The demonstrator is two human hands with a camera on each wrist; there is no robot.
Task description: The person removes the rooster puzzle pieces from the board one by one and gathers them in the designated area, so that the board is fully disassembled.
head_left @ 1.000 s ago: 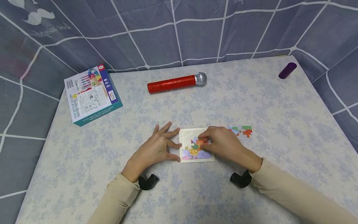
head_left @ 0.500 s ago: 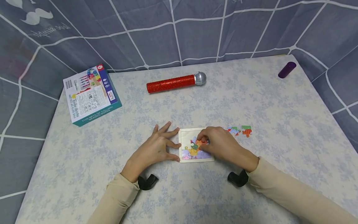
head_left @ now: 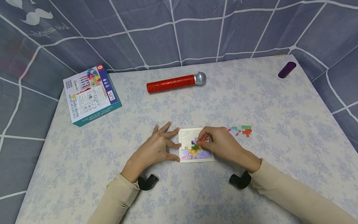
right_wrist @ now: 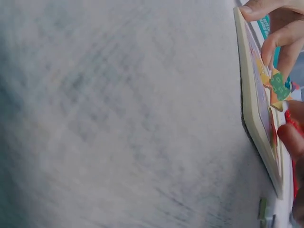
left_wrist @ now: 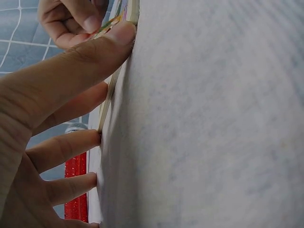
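Note:
A square wooden puzzle board [head_left: 193, 129] lies in front of me, its lower rows filled with colourful pieces and its upper left part bare. My left hand [head_left: 156, 146] has spread fingers, with thumb and fingertips touching the board's left edge. My right hand [head_left: 223, 143] is over the board's right side and pinches a jigsaw piece [right_wrist: 279, 88] with green and orange on it. In the right wrist view this piece stands tilted up from the board's surface. The right fingers hide part of the board in the head view.
Loose jigsaw pieces [head_left: 246, 131] lie right of the board. Behind it is a red glittery microphone [head_left: 172, 83]. A beaded-toy box [head_left: 92, 96] stands at the back left, and a purple cylinder [head_left: 287, 70] at the back right. Grey tile-patterned cloth [head_left: 201, 34] rises behind the table.
The right fingers have shifted slightly, and the pinched piece has tilted and moved a little within the board. The left hand stays at the board's edge.

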